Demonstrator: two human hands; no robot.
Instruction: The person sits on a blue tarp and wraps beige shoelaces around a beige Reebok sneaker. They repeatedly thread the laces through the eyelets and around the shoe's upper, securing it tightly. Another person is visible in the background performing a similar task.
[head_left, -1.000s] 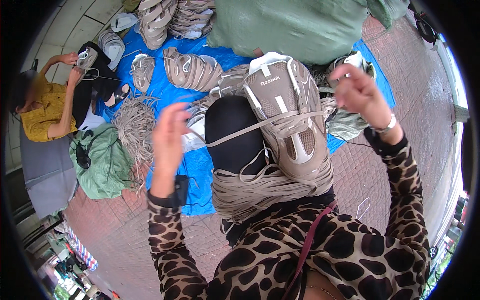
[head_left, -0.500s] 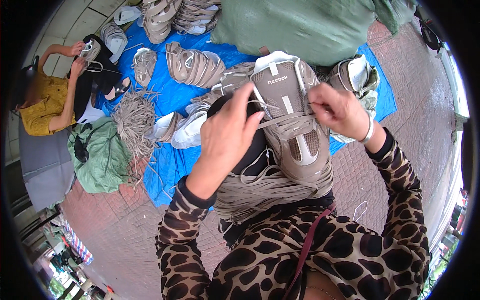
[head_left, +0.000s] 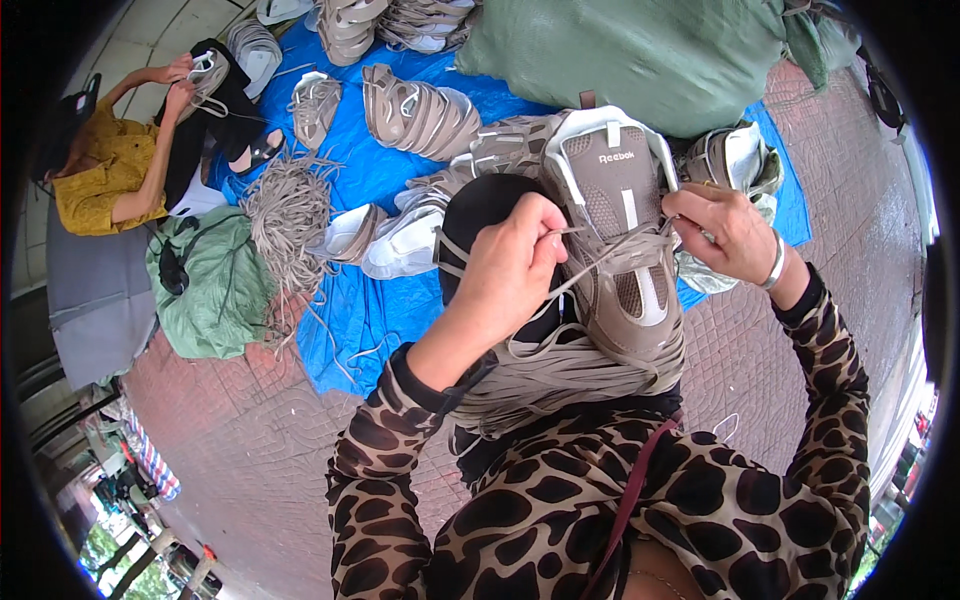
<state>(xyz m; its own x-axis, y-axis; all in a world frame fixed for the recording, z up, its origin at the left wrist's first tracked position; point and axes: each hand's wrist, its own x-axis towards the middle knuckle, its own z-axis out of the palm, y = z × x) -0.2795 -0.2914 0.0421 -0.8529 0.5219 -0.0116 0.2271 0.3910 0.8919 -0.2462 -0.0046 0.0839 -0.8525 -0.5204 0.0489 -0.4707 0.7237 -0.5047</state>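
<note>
A taupe and white shoe upper [head_left: 600, 308] with a mesh toe rests on my lap, its toe toward me. Across its front runs a flat beige shoelace [head_left: 592, 268]. My left hand [head_left: 512, 262], closed in a pinch, holds a lace end just left of the tongue. At the right eyelet edge, my right hand [head_left: 728, 235] has its thumb and fingers pinched together where the lace meets the fingertips. Under the toe lies a thick bundle of loose beige laces [head_left: 560, 385] across my thighs.
On a blue tarp [head_left: 350, 335] lie stacked shoe uppers [head_left: 420, 115] and a heap of laces [head_left: 288, 205]. A large green sack [head_left: 620, 60] stands beyond. To the left, a person in a yellow shirt [head_left: 105, 185] handles another upper near a green bag [head_left: 205, 290].
My left hand has gone from open fingers to a closed pinch on the lace end. My right hand has stayed by the eyelet edge. The whole view has shifted slightly.
</note>
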